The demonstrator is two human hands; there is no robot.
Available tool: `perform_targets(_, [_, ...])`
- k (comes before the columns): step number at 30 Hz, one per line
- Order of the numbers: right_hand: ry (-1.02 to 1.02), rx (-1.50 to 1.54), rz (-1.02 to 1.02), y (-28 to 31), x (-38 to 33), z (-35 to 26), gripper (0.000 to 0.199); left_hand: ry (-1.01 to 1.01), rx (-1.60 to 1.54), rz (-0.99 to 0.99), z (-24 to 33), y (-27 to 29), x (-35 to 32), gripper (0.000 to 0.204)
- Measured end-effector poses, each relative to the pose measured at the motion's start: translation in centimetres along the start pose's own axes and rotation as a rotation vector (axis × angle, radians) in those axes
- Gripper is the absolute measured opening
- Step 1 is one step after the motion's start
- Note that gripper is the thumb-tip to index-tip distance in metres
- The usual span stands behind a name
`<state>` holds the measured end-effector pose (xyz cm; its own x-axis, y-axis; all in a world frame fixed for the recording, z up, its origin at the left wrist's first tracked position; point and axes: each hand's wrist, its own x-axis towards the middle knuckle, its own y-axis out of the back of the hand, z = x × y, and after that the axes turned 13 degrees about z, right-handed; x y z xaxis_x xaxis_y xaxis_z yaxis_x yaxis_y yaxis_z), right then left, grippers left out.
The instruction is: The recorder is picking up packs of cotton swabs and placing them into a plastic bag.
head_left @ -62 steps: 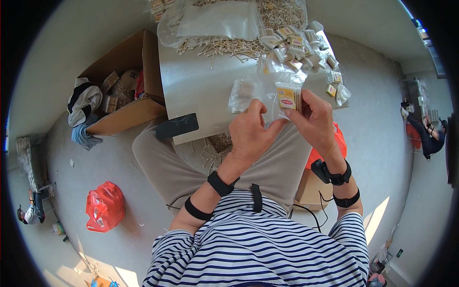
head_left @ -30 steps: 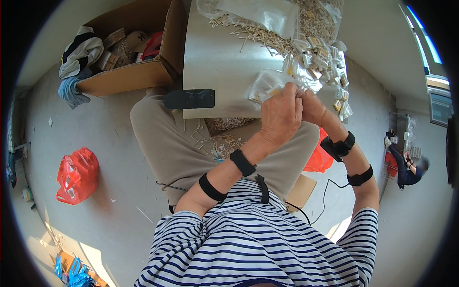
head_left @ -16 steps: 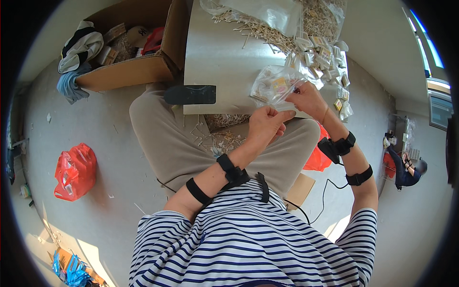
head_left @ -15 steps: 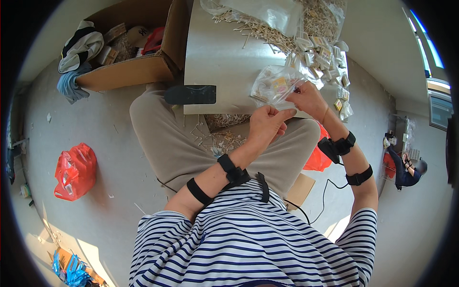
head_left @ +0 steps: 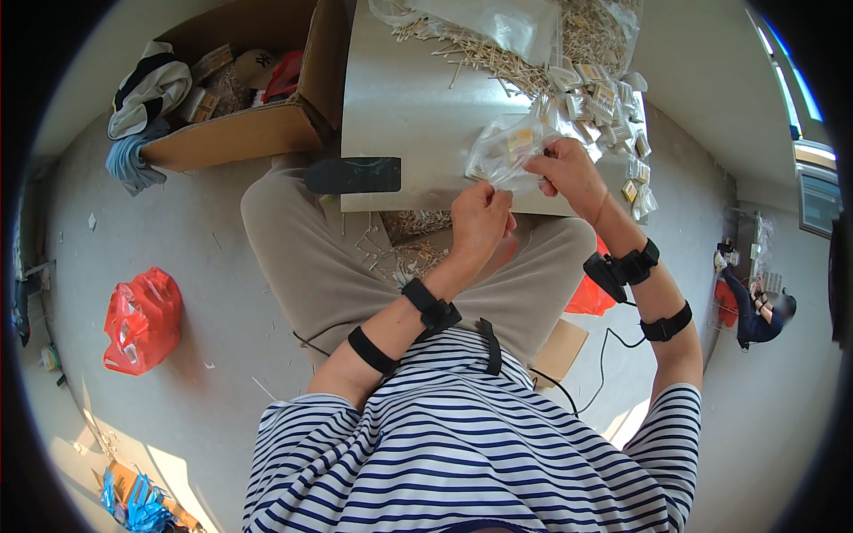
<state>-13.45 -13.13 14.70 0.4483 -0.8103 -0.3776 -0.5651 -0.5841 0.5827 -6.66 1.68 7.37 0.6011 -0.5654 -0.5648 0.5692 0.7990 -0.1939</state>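
Note:
Between my hands, over the near right part of the metal tabletop (head_left: 418, 107), lies a clear plastic bag (head_left: 499, 147) with small packs of cotton swabs inside. My left hand (head_left: 481, 216) is closed in a pinch on the bag's near edge. Higher and to the right, my right hand (head_left: 569, 174) pinches the bag's right side between thumb and fingers. Just beyond it, small filled packs of cotton swabs (head_left: 600, 102) lie in a heap. Farther back spreads a pile of loose cotton swabs (head_left: 498, 58), partly under clear plastic.
A large cardboard box (head_left: 240, 138) with bags and a cap stands left of the table. A dark strip (head_left: 354, 175) lies on the table's left edge. Red bags (head_left: 142, 320) stand on the floor. Swabs lie scattered below the table. Another person (head_left: 762, 311) sits far right.
My left hand has turned and closed more tightly at the bag's near edge, moving slightly left. My right hand has shifted a little up along the bag.

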Motion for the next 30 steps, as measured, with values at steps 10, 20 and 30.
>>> perform_targets(10, [0.659, -1.036, -0.026, -2.2, 1.1, -0.6, 0.018, 0.043, -0.055, -0.165, 2.0, -1.5, -2.5, 0.021])
perform_targets(20, [0.763, -1.134, -0.455, -2.0, 2.5, -1.4, 0.02, -0.013, -0.092, -0.191, 2.1, -0.9, -2.0, 0.017])
perform_targets(30, [0.709, -0.889, -0.524, -2.0, 4.6, 2.3, 0.024, 0.014, -0.049, -0.277, 1.9, 0.1, -1.6, 0.02])
